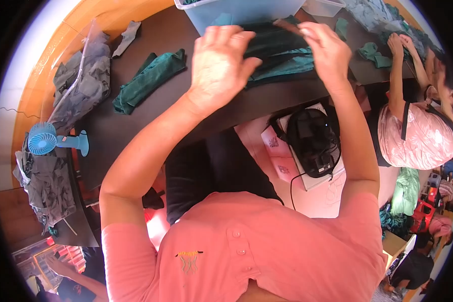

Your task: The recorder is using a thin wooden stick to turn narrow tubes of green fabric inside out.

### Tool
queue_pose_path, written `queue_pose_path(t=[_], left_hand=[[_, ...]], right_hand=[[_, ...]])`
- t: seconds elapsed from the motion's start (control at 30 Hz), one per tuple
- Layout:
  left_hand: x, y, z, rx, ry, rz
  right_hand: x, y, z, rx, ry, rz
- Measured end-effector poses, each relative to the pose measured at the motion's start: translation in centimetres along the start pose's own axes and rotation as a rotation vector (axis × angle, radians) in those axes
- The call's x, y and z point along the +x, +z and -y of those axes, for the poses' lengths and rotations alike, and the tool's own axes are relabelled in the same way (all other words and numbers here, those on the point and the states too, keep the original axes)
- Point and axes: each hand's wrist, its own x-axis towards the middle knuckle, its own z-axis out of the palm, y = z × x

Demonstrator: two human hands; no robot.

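Note:
Dark green velvety cloth [274,45] lies on the dark table in front of me, with a lighter teal fold along its near edge. My left hand [219,65] is over the left end of this cloth, palm down, thumb spread from the fingers. It holds nothing that I can see. Above the cloth's right end, my right hand [329,53] is closed on a slim brownish tool [285,25], whose end points left. Its exact kind cannot be made out. A rolled green cloth [151,80] rests left of my left hand.
A blue plastic bin [246,12] stands just beyond the cloth. Grey fabric pieces [83,80] and a small blue fan [45,138] are at the left. A co-worker's hands [400,45] handle green cloth at the right. A black bag [314,143] sits below the table edge.

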Motion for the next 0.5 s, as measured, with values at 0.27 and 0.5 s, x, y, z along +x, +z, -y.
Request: queue_pose_path(t=[0.27, 0.5], left_hand=[[-3.3, 4.5, -1.2, -0.159, -0.007, 0.244], [-5.8, -1.6, 2.0, -0.125, -0.167, 0.051]], right_hand=[[-2.1, 1.6, -0.9, -0.222, -0.11, 0.365], [0.2, -1.1, 4.1, -0.3, -0.176, 0.212]])
